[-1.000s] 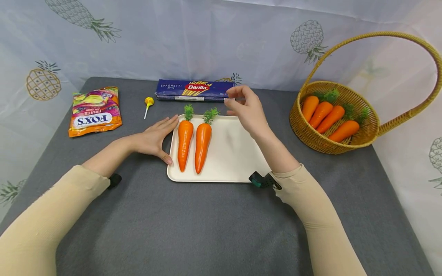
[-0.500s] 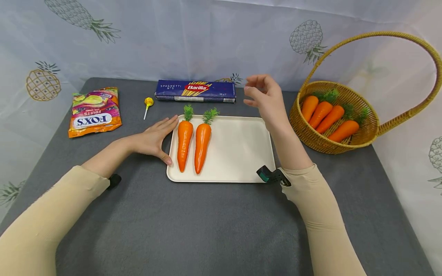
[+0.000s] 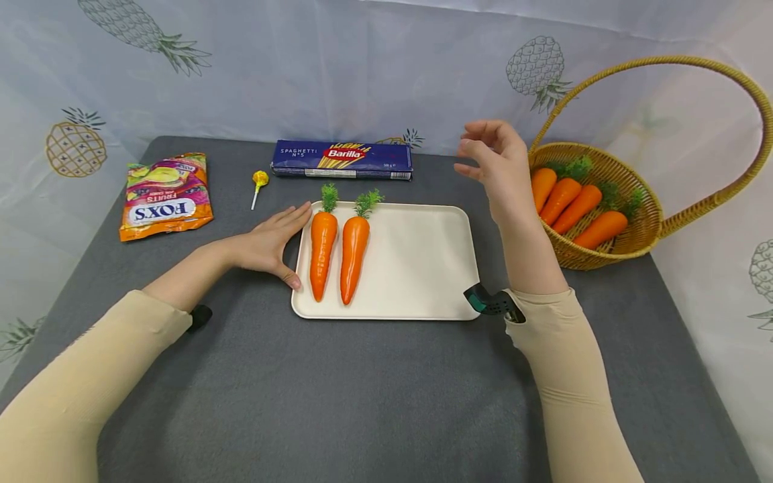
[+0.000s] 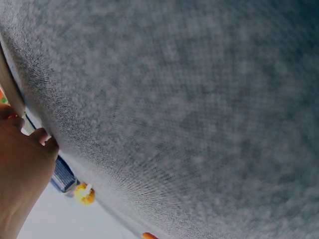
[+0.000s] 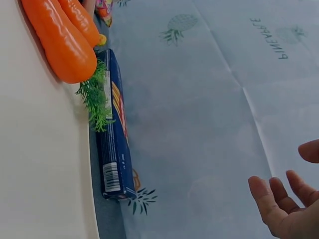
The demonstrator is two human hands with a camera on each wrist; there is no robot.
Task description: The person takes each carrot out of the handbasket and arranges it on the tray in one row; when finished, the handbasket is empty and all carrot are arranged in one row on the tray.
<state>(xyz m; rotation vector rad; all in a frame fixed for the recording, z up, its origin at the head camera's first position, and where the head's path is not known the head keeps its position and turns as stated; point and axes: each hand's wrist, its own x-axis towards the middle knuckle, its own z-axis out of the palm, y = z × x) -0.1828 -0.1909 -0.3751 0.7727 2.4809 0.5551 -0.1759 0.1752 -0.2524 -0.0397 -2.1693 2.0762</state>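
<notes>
Two toy carrots lie side by side on the left part of a cream tray [image 3: 417, 261]: a left carrot [image 3: 323, 255] and a right carrot [image 3: 354, 258], leafy tops pointing away. My left hand [image 3: 266, 245] rests at the tray's left edge, thumb and fingers spread along the rim. My right hand [image 3: 495, 164] is raised in the air between the tray and the wicker basket [image 3: 574, 258], fingers loosely bent and holding nothing. The right wrist view shows the same hand [image 5: 289, 209] with a gap between thumb and fingers. Several more carrots [image 3: 582, 208] lie in the basket.
A blue spaghetti box [image 3: 342, 159] lies behind the tray near the back curtain. To its left are a yellow lollipop [image 3: 260, 181] and a candy bag [image 3: 166, 196]. The basket's tall handle [image 3: 688, 62] arches up at the right.
My right hand has moved right, from over the tray's back edge toward the basket. The left hand, tray and carrots have stayed in place.
</notes>
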